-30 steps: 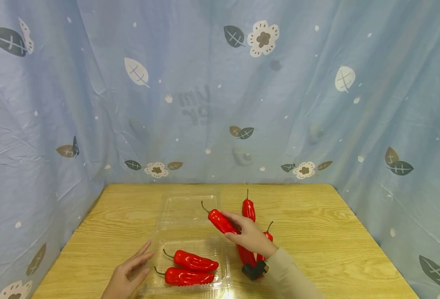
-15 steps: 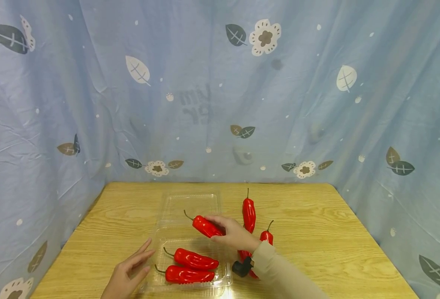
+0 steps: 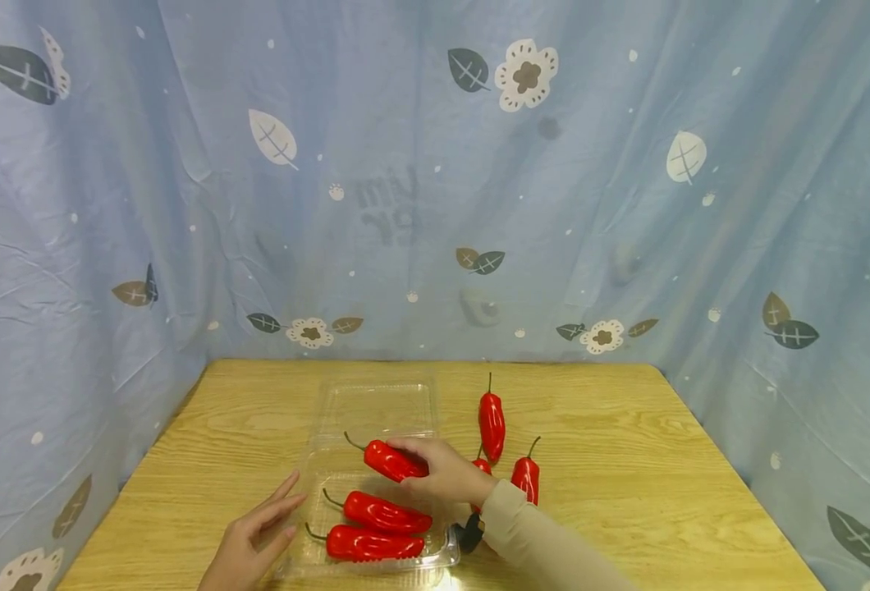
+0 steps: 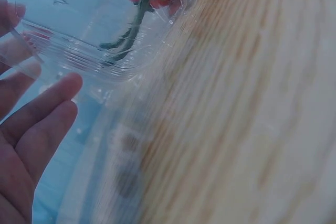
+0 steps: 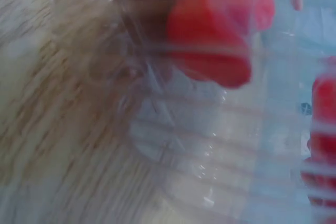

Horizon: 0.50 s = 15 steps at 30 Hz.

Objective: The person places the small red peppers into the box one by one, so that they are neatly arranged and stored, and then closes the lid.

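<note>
In the head view a red pepper [image 3: 393, 461] with a thin green stem is held in my right hand [image 3: 442, 472], over the far part of a clear plastic clamshell box [image 3: 446, 542]. Two more red peppers, the upper one [image 3: 386, 513] and the lower one [image 3: 372, 543], lie side by side in the box, stems to the left. My left hand [image 3: 250, 538] is at the box's left side, fingers extended and thumb apart. The left wrist view shows its fingers [image 4: 47, 114] right at the clear rim. A red pepper [image 5: 220, 30] is blurred behind plastic in the right wrist view.
The box's open lid [image 3: 379, 406] lies flat behind it. To the right on the wooden table [image 3: 627, 460] are loose red peppers, one at the back [image 3: 492, 427], one further right [image 3: 526, 478] and one partly hidden by my right arm. A patterned blue curtain [image 3: 405, 164] surrounds the table.
My right hand has carried the red pepper leftward and nearer, from beside the loose peppers to over the box. My left hand has stayed in place.
</note>
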Each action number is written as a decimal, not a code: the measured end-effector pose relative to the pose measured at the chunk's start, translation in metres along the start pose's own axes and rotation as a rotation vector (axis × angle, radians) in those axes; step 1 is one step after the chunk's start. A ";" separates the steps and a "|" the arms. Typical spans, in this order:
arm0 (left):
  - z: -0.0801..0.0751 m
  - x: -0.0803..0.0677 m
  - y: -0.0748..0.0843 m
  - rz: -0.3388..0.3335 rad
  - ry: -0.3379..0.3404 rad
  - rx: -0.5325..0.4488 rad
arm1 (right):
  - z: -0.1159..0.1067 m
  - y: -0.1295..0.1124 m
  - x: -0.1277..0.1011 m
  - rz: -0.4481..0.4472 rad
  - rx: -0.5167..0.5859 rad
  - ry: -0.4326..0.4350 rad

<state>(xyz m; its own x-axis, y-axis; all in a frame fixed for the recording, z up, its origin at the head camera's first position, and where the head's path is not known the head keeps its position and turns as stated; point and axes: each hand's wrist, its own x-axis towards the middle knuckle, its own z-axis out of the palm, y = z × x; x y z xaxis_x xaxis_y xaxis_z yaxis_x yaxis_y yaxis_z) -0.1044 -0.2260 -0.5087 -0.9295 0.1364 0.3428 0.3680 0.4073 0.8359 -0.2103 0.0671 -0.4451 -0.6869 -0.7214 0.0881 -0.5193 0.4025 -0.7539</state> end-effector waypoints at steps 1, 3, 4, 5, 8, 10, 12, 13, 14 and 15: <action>0.000 0.000 0.000 0.007 0.000 0.001 | 0.001 0.001 0.000 -0.004 0.004 -0.004; 0.001 0.000 0.001 0.007 0.002 0.012 | 0.003 0.003 0.001 -0.019 -0.004 -0.004; 0.001 0.000 0.002 -0.001 0.003 0.017 | 0.004 0.003 0.002 -0.031 -0.010 -0.002; 0.001 0.000 0.003 -0.012 0.006 0.021 | 0.005 0.004 0.003 -0.040 -0.014 -0.001; 0.001 0.000 0.005 -0.062 0.003 0.035 | 0.008 0.006 0.004 -0.070 -0.032 0.000; 0.001 0.000 0.007 -0.106 -0.001 0.032 | 0.009 0.007 0.004 -0.081 -0.045 -0.005; 0.001 -0.001 0.008 -0.145 -0.005 0.028 | 0.009 0.007 0.005 -0.096 -0.064 -0.012; 0.001 -0.001 0.008 -0.164 -0.009 0.023 | 0.010 0.007 0.005 -0.099 -0.070 -0.015; 0.001 -0.001 0.009 -0.177 -0.007 0.017 | 0.010 0.007 0.005 -0.101 -0.081 -0.017; 0.001 -0.001 0.009 -0.183 -0.005 0.009 | 0.010 0.007 0.005 -0.100 -0.087 -0.020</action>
<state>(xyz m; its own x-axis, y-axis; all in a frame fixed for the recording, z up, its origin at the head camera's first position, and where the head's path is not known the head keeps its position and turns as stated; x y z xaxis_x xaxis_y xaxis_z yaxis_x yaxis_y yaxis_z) -0.1005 -0.2219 -0.5016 -0.9810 0.0637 0.1832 0.1926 0.4336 0.8803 -0.2123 0.0607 -0.4563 -0.6193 -0.7714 0.1463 -0.6276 0.3743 -0.6827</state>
